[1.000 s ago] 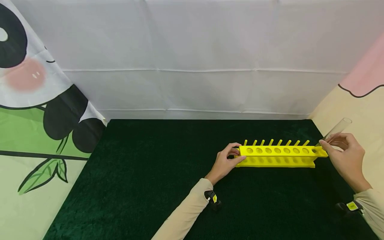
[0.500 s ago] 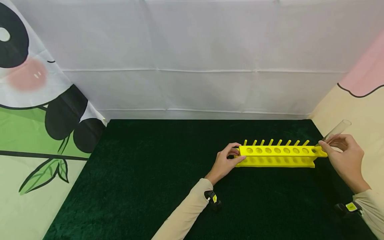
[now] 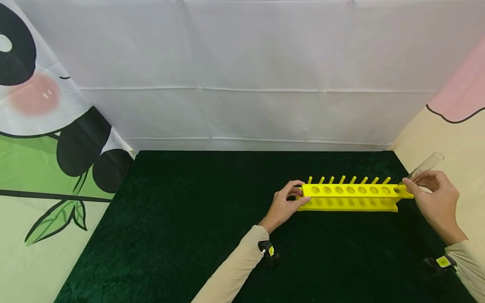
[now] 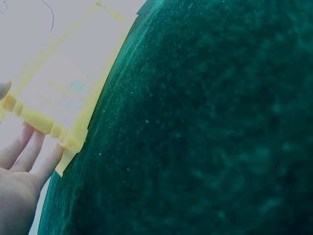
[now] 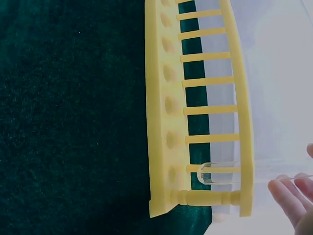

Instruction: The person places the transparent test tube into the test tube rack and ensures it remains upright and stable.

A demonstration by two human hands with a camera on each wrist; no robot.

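Observation:
A yellow test tube rack (image 3: 352,207) stands on the dark green cloth, with a row of holes along its top plate and pegs behind. My left hand (image 3: 283,206) grips its left end, thumb in front and fingers at the end post (image 4: 36,120). At the other end, my right hand (image 3: 439,204) pinches a clear glass test tube (image 3: 430,163), which leans to the right. The tube passes through the rightmost top hole. In the right wrist view its rounded bottom (image 5: 208,174) sits between the two plates, short of the lower plate's hollow (image 5: 172,174).
Dark green cloth (image 3: 189,231) covers the table, whose right edge runs close under the right hand. A white sheet (image 3: 246,75) hangs behind, and printed cloths (image 3: 75,147) flank both sides.
My right hand and the test tube have sunk slightly, so the tube's rim is a little lower. The left hand and the rack have stayed put.

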